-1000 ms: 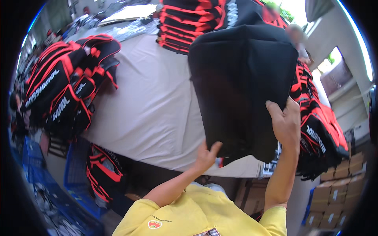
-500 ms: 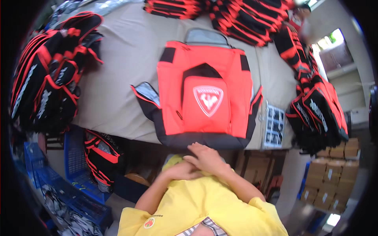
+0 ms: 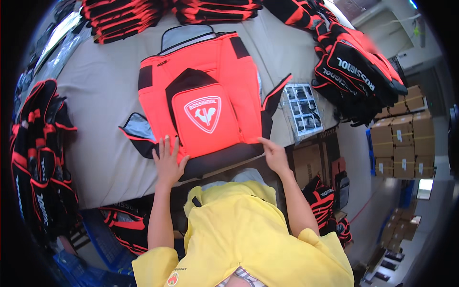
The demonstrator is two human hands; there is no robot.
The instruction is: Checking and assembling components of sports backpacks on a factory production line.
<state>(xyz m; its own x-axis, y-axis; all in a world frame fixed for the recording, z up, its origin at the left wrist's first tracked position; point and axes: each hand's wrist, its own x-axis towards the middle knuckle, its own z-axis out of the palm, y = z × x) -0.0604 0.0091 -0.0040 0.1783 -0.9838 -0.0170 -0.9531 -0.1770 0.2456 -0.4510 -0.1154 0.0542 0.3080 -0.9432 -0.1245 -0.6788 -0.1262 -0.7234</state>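
A large red backpack (image 3: 155,98) lies flat before me on the cloth-covered table. It has a black base, a front pocket with a white shield emblem, and a grey-lined flap at its far end. My left hand (image 3: 169,161) rests on the bag's lower left part, palm down, fingers spread. At the bag's lower right corner, my right hand (image 3: 276,157) touches the edge with its index finger stretched out; its other fingers look bent and partly hidden. Grey-lined side pockets stick out on both sides of the bag.
Folded black-and-red bags (image 3: 122,19) are stacked at the far edge. More bags hang over the table's left (image 3: 45,158) and right (image 3: 354,71) sides. A clear-wrapped sheet of dark pieces (image 3: 303,110) lies right of the backpack. Cartons (image 3: 404,134) stand at the right.
My hands have parted from in front of my body and reached out to the backpack's near corners. My view has turned, so the backpack appears further left and tilted.
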